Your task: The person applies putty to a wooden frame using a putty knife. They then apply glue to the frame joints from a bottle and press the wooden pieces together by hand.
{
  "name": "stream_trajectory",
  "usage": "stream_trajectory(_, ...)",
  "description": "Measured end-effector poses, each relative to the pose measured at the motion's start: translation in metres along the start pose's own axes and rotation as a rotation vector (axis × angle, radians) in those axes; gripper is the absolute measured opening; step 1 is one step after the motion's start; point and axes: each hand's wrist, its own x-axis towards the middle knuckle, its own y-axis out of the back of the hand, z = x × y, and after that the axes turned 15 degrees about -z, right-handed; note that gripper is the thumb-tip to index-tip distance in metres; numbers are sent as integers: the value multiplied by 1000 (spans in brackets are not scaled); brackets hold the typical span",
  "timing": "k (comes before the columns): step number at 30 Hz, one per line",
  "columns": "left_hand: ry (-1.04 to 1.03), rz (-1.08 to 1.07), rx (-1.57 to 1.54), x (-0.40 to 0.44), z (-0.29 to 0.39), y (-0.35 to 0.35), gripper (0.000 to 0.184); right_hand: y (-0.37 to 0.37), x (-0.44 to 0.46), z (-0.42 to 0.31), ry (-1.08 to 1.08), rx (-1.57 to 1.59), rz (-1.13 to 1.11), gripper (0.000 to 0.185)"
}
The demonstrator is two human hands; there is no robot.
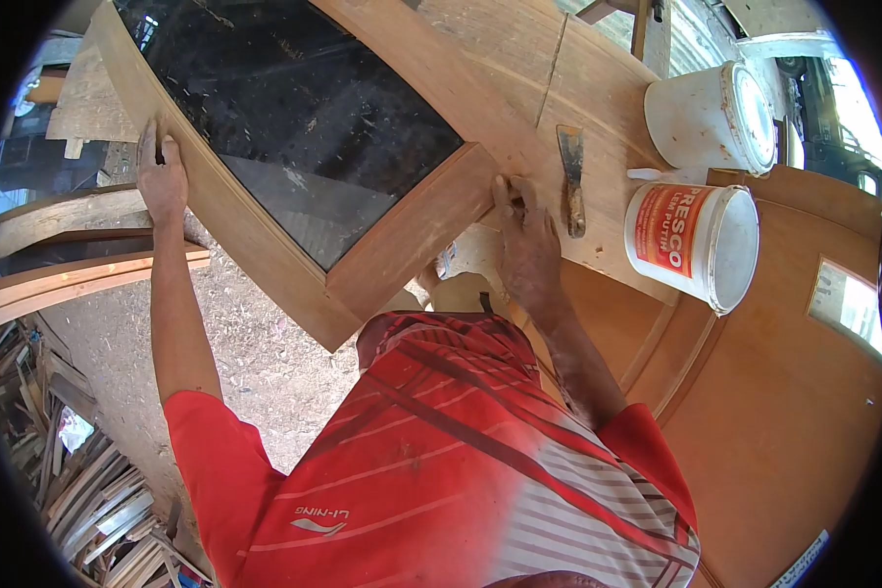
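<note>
A wooden frame point(412, 230) with a dark glass panel point(294, 108) lies tilted across the wooden workbench point(490, 73), its near corner jutting past the bench edge. On the frame's left outer edge rests my left hand point(163, 176), thumb and fingers apart around the rim. My right hand point(527, 235) is at the frame's right end, its fingertips against the wood and bent; the palm side is hidden. Just right of that hand lies a scraper point(573, 181) with a worn blade and handle.
Two white tubs, one plain point(701, 118) and one with a red label point(671, 230), stand at the bench's right. Brown panels point(784, 392) lean at the right. Curved wooden pieces point(78, 225) are at the left, above scrap wood point(108, 500) on the ground.
</note>
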Motion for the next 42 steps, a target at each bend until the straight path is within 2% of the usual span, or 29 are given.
stream_trajectory(3, -40, -7, 19, 3, -8, -1, 50, -9, 1, 9, 62, 3, 72, 75)
stream_trajectory(6, -51, 18, 43, 5, -13, -2, 47, -1, 5, 6, 54, 164, 124, 75)
stream_trajectory(12, -72, 29, 63, 7, -15, -3, 46, -8, 7, 11, 72, 110, 123, 72)
stream_trajectory(15, -37, 13, 54, 6, -12, -1, 46, 1, 7, 6, 13, 323, 110, 71)
stream_trajectory(18, -82, 27, 31, 8, -22, -4, 45, -2, 2, 6, 74, 233, 44, 70)
stream_trajectory(21, -93, 35, 3, 4, -12, -2, 44, 1, 0, 1, 111, 310, 106, 71)
stream_trajectory(24, -77, 47, -47, 4, -15, -5, 44, -2, 2, -1, 44, 363, 130, 71)
stream_trajectory(30, -94, 63, -73, 5, -17, -6, 46, -4, 4, -2, 85, 291, 87, 78)
stream_trajectory(33, -20, 78, -99, 2, -12, -6, 48, 1, 1, -10, 15, 368, 62, 80)
stream_trajectory(36, 1, 80, -101, -1, -8, -4, 52, 2, 3, -11, 40, 137, 4, 77)
stream_trajectory(39, -199, 184, 208, -10, 2, 0, 58, 3, 6, -9, -4, 173, -3, 72)
stream_trajectory(42, -205, 67, 49, -61, 89, 9, 62, 0, -1, -3, -14, -41, -19, 69)
